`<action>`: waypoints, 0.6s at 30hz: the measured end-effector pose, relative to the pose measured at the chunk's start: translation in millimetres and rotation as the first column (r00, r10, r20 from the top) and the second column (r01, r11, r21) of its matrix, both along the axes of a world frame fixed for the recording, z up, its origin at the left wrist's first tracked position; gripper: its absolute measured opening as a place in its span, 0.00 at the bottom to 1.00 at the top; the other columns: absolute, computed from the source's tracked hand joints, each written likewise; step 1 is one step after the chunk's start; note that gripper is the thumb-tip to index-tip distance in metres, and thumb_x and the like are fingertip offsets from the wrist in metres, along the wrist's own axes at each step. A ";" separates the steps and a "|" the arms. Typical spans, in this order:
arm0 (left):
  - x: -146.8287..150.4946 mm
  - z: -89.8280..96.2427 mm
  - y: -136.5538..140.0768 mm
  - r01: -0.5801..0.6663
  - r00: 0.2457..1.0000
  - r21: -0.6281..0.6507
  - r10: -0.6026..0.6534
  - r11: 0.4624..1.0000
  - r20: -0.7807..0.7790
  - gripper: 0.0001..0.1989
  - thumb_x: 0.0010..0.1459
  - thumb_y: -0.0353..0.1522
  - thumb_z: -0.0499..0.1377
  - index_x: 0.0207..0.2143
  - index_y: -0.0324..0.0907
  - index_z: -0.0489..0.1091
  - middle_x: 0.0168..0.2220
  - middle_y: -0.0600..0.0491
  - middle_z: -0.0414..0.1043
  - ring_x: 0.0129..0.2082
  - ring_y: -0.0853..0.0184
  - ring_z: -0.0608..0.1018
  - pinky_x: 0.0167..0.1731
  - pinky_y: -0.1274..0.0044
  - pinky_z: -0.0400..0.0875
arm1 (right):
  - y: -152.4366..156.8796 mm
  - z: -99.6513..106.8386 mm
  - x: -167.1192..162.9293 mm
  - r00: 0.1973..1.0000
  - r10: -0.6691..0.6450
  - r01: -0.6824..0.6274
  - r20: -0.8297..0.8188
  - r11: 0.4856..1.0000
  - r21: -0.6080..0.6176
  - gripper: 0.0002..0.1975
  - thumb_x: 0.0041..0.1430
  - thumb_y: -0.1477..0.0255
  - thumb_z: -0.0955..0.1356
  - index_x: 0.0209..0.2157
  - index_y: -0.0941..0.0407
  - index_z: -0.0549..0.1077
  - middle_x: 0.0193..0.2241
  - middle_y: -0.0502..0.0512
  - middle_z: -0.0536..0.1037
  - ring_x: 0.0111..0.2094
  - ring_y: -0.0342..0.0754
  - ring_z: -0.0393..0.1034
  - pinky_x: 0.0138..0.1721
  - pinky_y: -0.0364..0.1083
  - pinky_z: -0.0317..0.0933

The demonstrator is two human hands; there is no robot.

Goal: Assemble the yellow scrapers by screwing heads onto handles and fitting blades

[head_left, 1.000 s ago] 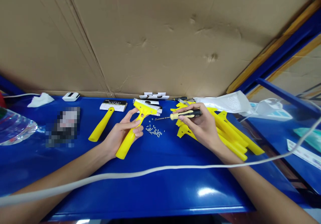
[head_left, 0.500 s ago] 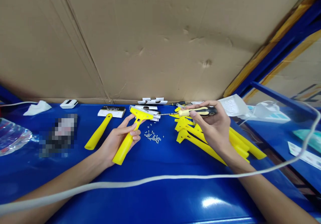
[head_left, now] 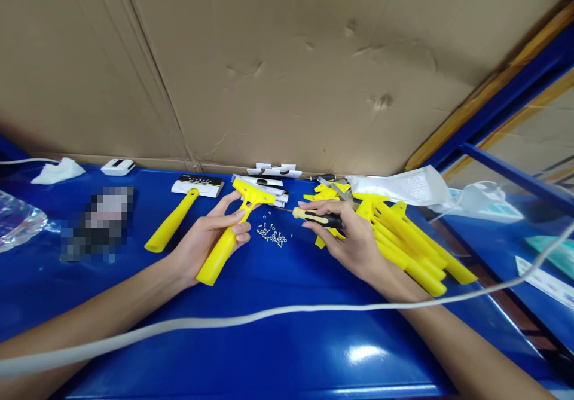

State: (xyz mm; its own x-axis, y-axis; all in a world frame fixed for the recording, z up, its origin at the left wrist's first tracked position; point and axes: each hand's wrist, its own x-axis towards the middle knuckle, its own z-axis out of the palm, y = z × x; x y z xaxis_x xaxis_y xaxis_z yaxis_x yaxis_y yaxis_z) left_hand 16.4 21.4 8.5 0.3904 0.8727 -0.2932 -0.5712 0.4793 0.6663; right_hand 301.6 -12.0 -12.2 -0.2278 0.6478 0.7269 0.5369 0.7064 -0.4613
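My left hand (head_left: 215, 235) is closed around the yellow handle of a scraper (head_left: 219, 257), its wide head tilted up and away from me. In my right hand (head_left: 354, 235) is a screwdriver (head_left: 316, 215) with a cream and black handle, its shaft pointing left. The tip lies close to the scraper's head; whether they touch I cannot tell. Between the hands, a small scatter of screws and nuts (head_left: 271, 234) lies on the blue table (head_left: 278, 286). Right behind my right hand lie several yellow scraper parts (head_left: 415, 250), partly covered by the hand.
A loose yellow handle (head_left: 173, 220) lies left of my left hand, near a black and white packet (head_left: 197, 185). White printed cards (head_left: 274, 170) and another screwdriver (head_left: 325, 177) lie at the back by the cardboard (head_left: 287, 71). A white cable (head_left: 287, 310) crosses in front of my forearms.
My right hand has moved left and down with the screwdriver, bringing its handle closer to the scraper. More yellow parts show behind it. The left hand still holds the scraper.
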 end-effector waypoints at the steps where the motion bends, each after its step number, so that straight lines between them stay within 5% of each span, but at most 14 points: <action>1: 0.0 -0.3 0.1 0.002 1.000 0.000 -0.002 1.000 0.003 0.30 0.59 0.18 0.68 0.60 0.49 0.71 0.56 0.45 0.75 0.25 0.77 0.71 0.27 0.80 0.72 | 0.3 -0.4 -0.7 1.000 0.002 -0.003 0.018 1.000 0.016 0.15 0.69 0.75 0.77 0.51 0.49 0.72 0.53 0.57 0.87 0.55 0.54 0.85 0.58 0.56 0.81; 18: -0.7 -0.3 -0.9 0.028 0.999 0.041 -0.027 0.999 -0.018 0.29 0.61 0.19 0.68 0.61 0.49 0.70 0.58 0.44 0.75 0.26 0.78 0.72 0.27 0.81 0.72 | 1.5 -1.5 -2.3 0.994 -0.032 0.024 0.109 0.997 0.072 0.14 0.71 0.74 0.75 0.54 0.49 0.74 0.52 0.58 0.87 0.54 0.55 0.85 0.57 0.57 0.81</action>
